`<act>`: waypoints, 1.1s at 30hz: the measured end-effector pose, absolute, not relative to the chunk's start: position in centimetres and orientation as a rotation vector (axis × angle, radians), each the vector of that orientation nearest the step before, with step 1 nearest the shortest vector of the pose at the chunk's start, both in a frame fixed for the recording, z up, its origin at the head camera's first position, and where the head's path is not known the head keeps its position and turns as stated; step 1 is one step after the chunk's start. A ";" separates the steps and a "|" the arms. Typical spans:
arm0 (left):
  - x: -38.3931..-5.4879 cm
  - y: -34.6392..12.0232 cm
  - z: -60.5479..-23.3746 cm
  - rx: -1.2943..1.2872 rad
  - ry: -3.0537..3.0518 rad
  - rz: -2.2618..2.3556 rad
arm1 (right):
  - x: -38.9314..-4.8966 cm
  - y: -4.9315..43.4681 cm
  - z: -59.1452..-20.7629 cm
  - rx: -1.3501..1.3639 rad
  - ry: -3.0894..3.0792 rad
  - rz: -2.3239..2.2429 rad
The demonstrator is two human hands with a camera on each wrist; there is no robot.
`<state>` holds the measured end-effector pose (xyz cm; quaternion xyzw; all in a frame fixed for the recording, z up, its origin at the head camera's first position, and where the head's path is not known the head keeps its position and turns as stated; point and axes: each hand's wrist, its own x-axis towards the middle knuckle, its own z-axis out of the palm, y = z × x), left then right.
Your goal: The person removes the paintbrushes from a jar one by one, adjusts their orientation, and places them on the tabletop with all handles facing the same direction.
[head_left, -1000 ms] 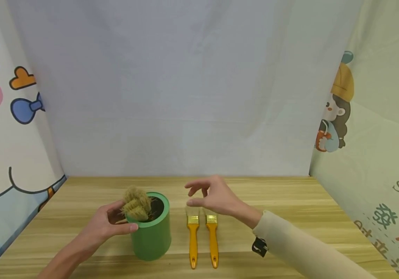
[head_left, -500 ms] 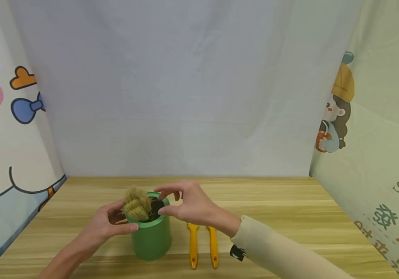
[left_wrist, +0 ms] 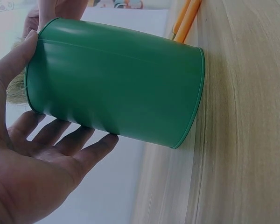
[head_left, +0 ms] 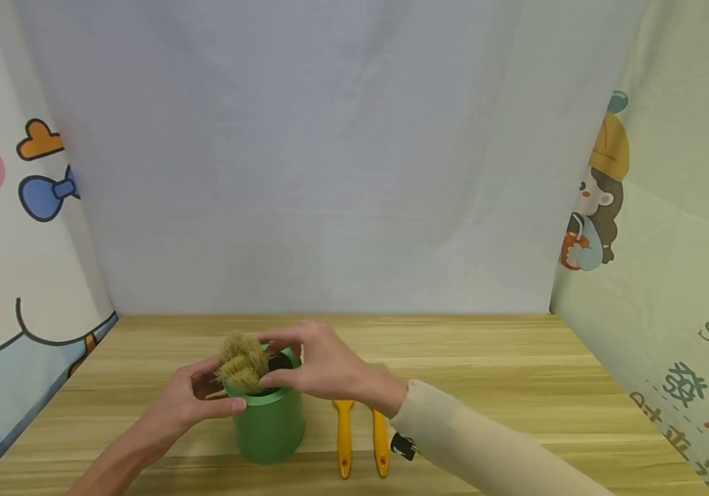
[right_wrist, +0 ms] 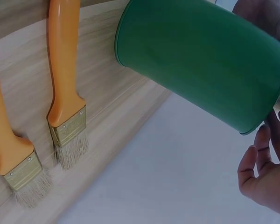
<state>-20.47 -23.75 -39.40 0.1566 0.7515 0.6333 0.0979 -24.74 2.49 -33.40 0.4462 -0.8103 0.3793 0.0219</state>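
Observation:
A green cylindrical canister (head_left: 270, 430) stands upright on the wooden table, its dark mouth facing up. Out of its left side pokes a frayed, straw-coloured fibre bundle (head_left: 239, 358). My left hand (head_left: 183, 399) holds the canister from the left, thumb at the rim and fingers along the far side; the left wrist view shows those fingers against the green wall (left_wrist: 116, 84). Over the mouth is my right hand (head_left: 323, 362), thumb and index finger spread at the right edge of the bundle. In the right wrist view its other fingers (right_wrist: 261, 154) hang loosely bent beside the rim.
Two flat paintbrushes with orange handles lie side by side right of the canister, a left one (head_left: 344, 441) and a right one (head_left: 381, 444); my right forearm partly covers them. A pale cloth (head_left: 329, 172) hangs behind the table (head_left: 484, 351), with printed cloths at both sides.
My right hand has moved left from above the paintbrushes to the canister's mouth, thumb and index finger reaching the fibre bundle. The left hand and the canister have stayed put.

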 end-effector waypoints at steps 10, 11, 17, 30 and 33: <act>-20.2 -23.6 -39.1 0.488 2.247 1.873 | -25.0 2.1 -33.6 1.373 -2.514 1.245; -20.2 -23.6 -39.1 0.492 2.249 1.872 | -25.1 2.1 -33.6 1.372 -2.511 1.243; -20.3 -23.6 -39.1 0.486 2.231 1.870 | -25.4 2.3 -33.7 1.353 -2.504 1.267; -20.1 -23.5 -39.1 0.522 2.233 1.882 | -27.1 3.1 -34.2 1.229 -2.548 1.369; -20.1 -23.5 -39.2 0.530 2.231 1.886 | -27.3 3.1 -34.3 1.243 -2.548 1.337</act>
